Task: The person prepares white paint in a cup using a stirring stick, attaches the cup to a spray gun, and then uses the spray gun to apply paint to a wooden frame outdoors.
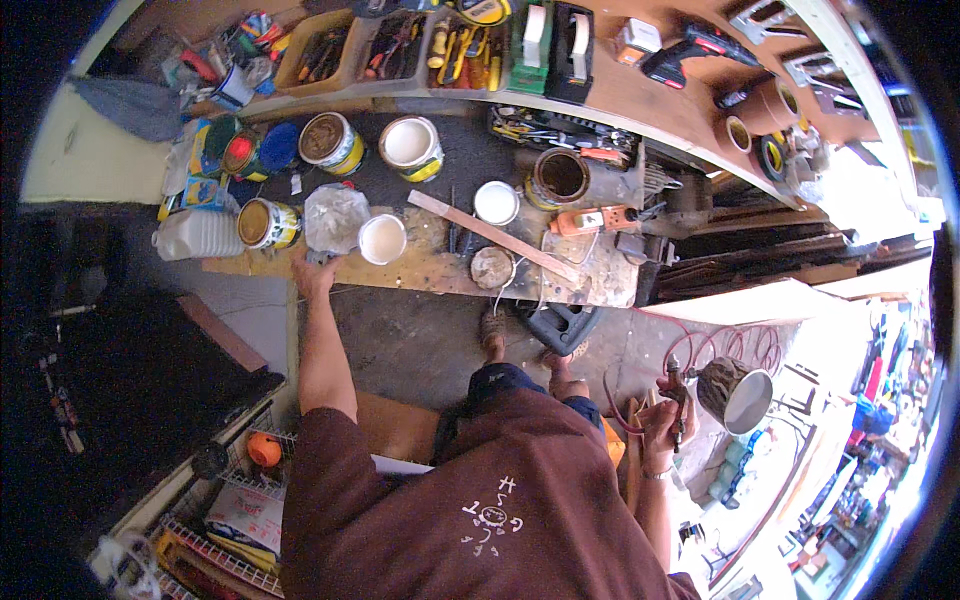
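Note:
My right hand [660, 428] grips a spray gun [677, 388] with an open metal cup [733, 394] and a red hose. My left hand [312, 272] is at the bench's front edge, fingers closed on a small grey thing too small to name, just below a crumpled plastic bag [335, 215]. Beside the bag are a white cup of cream liquid [382, 238] and a yellow-labelled can [268, 225]. Farther right lie a wooden strip [490, 235], a round lid [492, 268] and a cup of white liquid [496, 203].
The bench [600, 290] also carries several cans [330, 145], a plastic jug [197, 234] and an orange tool [590, 221]. Tool bins [390, 45] and a drill [700, 55] sit above. Red hose coils, a black stool [560, 320] and a wire rack [225, 540] are lower down.

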A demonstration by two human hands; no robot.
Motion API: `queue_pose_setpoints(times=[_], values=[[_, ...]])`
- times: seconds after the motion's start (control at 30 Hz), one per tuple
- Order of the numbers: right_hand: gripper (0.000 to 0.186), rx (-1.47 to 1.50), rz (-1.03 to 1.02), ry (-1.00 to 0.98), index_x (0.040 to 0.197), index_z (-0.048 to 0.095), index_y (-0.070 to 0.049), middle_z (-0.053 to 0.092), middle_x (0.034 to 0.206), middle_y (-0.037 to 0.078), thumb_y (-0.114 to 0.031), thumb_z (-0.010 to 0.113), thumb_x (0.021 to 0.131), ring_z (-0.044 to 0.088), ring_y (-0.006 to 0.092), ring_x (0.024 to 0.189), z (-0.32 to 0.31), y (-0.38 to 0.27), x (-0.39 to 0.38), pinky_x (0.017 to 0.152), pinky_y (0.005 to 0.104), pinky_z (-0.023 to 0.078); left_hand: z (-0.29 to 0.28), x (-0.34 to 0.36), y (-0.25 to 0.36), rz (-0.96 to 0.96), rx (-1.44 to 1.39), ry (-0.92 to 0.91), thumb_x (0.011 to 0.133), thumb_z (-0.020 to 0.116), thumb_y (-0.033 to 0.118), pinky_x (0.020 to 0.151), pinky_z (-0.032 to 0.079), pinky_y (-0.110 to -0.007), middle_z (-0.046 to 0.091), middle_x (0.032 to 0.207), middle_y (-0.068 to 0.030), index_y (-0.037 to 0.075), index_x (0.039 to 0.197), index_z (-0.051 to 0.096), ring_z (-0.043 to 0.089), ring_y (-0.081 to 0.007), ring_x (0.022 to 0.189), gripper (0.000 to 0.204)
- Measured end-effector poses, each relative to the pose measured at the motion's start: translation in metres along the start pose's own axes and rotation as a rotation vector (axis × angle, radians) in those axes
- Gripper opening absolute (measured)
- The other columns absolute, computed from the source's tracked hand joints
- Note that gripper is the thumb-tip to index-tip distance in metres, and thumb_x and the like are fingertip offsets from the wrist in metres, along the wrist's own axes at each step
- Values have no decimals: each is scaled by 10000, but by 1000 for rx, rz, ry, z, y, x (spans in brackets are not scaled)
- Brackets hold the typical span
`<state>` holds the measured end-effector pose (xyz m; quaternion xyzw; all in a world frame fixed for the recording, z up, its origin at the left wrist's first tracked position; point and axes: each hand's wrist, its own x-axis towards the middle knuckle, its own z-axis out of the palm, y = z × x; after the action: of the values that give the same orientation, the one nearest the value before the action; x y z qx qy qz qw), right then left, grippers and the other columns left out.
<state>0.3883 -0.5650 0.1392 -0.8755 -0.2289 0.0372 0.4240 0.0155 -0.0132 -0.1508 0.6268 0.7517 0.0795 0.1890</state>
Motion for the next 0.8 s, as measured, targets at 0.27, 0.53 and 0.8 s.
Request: queue_pose_setpoints(times=[0.27, 0.53, 0.8], values=[[545, 60, -33, 5, 1165, 689, 38, 748, 829, 93, -473, 552, 1033, 634, 108, 552, 5, -10, 5, 545, 279, 494, -17, -76, -53, -311, -1039, -105, 816, 869, 328, 1068, 461, -427, 508, 1419, -118, 95, 1581, 309, 547, -276, 1241, 976], [261, -1, -53, -17, 1136, 719, 7, 786, 974, 90, -186, 615, 994, 675, 134, 556, -3, 16, -1, 562, 282, 534, -91, -287, 157, 192, -1245, -806, 777, 904, 442, 1063, 467, -452, 535, 1369, -144, 113, 1344, 409, 573, -283, 1236, 822], [316, 149, -124, 3, 1021, 722, -43, 721, 883, 175, -172, 798, 743, 689, 405, 766, -11, 18, -4, 692, 448, 555, -185, -455, 401, 1608, -1084, -990, 662, 978, 283, 1081, 453, -483, 568, 1339, -244, 101, 1120, 424, 578, -371, 1248, 741]])
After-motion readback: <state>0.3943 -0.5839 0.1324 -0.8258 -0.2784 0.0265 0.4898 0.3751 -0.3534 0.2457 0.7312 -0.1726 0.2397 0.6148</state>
